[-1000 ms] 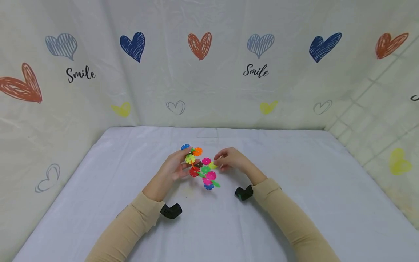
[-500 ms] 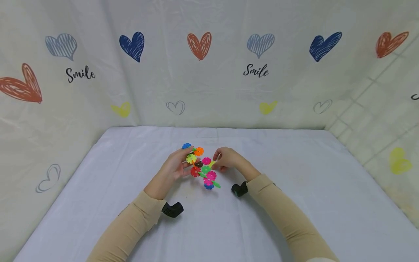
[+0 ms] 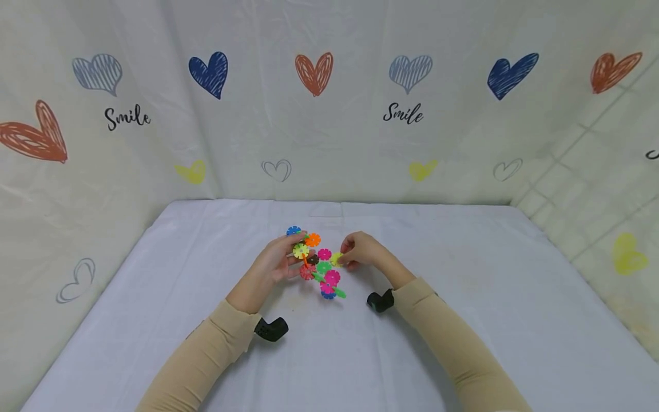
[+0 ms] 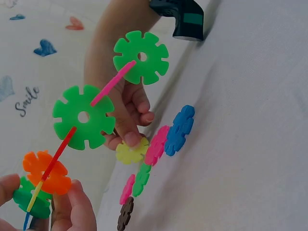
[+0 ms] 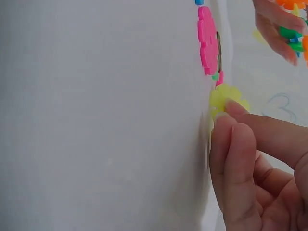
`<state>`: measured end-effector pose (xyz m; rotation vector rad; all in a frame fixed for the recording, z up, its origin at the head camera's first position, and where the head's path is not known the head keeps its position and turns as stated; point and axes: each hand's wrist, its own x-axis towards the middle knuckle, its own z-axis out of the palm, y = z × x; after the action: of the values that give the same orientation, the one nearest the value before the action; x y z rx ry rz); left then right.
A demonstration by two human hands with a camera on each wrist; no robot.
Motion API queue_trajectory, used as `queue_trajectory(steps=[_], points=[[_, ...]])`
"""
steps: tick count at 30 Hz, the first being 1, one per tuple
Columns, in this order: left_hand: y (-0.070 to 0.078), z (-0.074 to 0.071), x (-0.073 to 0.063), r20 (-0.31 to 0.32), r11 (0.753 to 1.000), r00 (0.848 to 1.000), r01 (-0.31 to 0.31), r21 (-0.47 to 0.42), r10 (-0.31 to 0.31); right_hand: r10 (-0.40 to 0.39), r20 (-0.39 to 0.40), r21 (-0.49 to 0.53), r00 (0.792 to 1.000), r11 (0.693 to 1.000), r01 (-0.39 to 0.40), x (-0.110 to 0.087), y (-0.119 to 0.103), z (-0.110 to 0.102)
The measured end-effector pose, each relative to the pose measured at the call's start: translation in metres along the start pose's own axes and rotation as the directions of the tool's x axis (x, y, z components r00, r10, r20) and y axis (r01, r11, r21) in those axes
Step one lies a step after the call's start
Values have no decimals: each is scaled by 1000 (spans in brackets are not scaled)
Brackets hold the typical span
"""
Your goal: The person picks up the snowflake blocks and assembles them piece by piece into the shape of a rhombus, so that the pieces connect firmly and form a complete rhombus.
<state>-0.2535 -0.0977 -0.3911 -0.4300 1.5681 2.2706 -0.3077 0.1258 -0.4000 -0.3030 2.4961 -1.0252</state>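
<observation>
My left hand [image 3: 275, 260] grips one end of a chain of slotted plastic snowflake discs. In the left wrist view an orange disc [image 4: 57, 178] sits just beyond its fingertips, and two green discs [image 4: 84, 98] follow, joined by discs seen edge-on. The chain slants out over the table toward the right. My right hand [image 3: 362, 250] pinches a loose yellow snowflake disc [image 5: 221, 96] between thumb and fingers, close over the tabletop. Beside it lie loose discs: a brown one [image 4: 125, 213], a green one [image 4: 141, 180], two pink ones [image 4: 157, 146] and a blue one [image 4: 180, 130].
White cloth covers the table [image 3: 463, 320]. A curtain [image 3: 355, 137] printed with hearts hangs behind and at the sides. Black wrist cameras stick out below both sleeves, the left camera [image 3: 272, 329] and the right camera [image 3: 381, 301], near the cloth.
My right hand has closed its fingertips on the yellow disc and drawn it slightly right, away from the other loose discs. The left hand and the chain have barely shifted.
</observation>
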Motion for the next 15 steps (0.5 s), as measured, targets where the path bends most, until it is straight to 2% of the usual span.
queue_trajectory(steps=[8, 15], points=[[0, 2, 2, 23, 999, 999, 21, 43, -22, -86, -94, 92, 992, 991, 95, -14, 8, -2], [1, 5, 4, 13, 997, 999, 30, 64, -31, -127, -178, 199, 976, 967, 162, -29, 4, 0]])
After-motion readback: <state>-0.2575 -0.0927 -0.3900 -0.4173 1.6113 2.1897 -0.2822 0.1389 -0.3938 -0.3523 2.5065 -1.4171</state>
